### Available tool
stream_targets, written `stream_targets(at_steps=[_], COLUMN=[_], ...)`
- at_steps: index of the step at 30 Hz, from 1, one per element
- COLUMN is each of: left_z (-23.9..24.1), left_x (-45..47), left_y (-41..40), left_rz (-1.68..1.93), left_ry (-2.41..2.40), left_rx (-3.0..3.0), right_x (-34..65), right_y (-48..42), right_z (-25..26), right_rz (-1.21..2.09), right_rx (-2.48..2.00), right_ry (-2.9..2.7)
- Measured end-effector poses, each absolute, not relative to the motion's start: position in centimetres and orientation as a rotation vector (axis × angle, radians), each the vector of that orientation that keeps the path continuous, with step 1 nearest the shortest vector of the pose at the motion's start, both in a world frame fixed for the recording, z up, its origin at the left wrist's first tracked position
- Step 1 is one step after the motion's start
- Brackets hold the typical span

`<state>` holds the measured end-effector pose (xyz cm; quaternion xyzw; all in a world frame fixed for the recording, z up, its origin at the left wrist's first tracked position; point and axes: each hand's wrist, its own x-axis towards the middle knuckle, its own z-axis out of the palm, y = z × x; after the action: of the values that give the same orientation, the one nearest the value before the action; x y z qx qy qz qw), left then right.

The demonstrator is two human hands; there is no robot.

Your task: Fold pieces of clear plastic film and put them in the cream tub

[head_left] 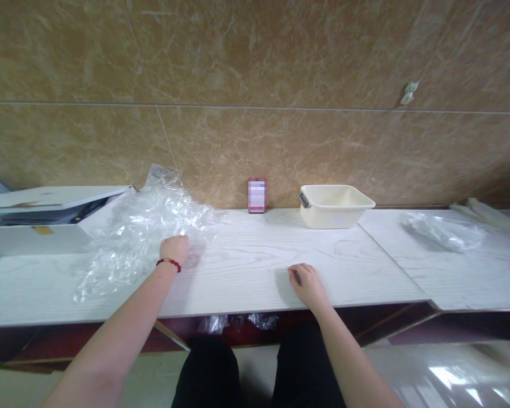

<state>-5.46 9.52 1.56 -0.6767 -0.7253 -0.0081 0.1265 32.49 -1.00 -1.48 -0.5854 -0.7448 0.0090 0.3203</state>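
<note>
My left hand (174,249), with a red bracelet at its wrist, is closed in a fist over the right side of a crumpled heap of clear plastic bags (127,243). Its fingertips are turned away, so whether they grip anything is hidden. Further right, just above the front part of the white wood-grain table (246,272), my right hand (309,285) has its fingers curled together. A small dark thing (297,276) shows between thumb and fingers, too small to name.
At the left lies a white box (34,241) with its lid partly raised and dark contents. A phone (257,196) leans against the marbled wall. A cream plastic basin (334,218) with a grey handle stands right of it. More clear plastic (446,231) lies at far right.
</note>
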Motion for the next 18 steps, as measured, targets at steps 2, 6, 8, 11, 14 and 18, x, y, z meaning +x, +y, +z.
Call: stream_targets(at_steps=[2,6,8,11,14,18], left_z=[1.8,1.6,1.3,0.9,0.5,0.4], left_x=[-5.3,-4.0,-3.3,-2.4,-1.9,-1.4], left_y=[9.3,8.2,7.5,6.7,6.3,6.1], left_rz=[-0.028,-0.032,-0.050,-0.078,-0.120,-0.153], left_ry=[-2.119,-2.182,-2.218,-2.266,-2.283,-2.281], left_rx=[-1.973,-2.022,-2.049,-2.068,-2.046,-2.005], right_x=[32.5,32.5,32.5,32.6,32.6,32.5], right_y=[-1.0,-1.0,-0.9,-0.9,-0.9,-1.0], right_z=[-1.4,-1.5,-1.6,-1.7,-1.7,-1.6], right_rz=[0.026,0.027,0.020,0.015,0.021,0.016], right_rx=[-1.538,-1.542,-1.542,-1.545,-1.544,-1.536], right_ry=[-1.960,-1.964,-1.962,-1.956,-1.957,-1.955])
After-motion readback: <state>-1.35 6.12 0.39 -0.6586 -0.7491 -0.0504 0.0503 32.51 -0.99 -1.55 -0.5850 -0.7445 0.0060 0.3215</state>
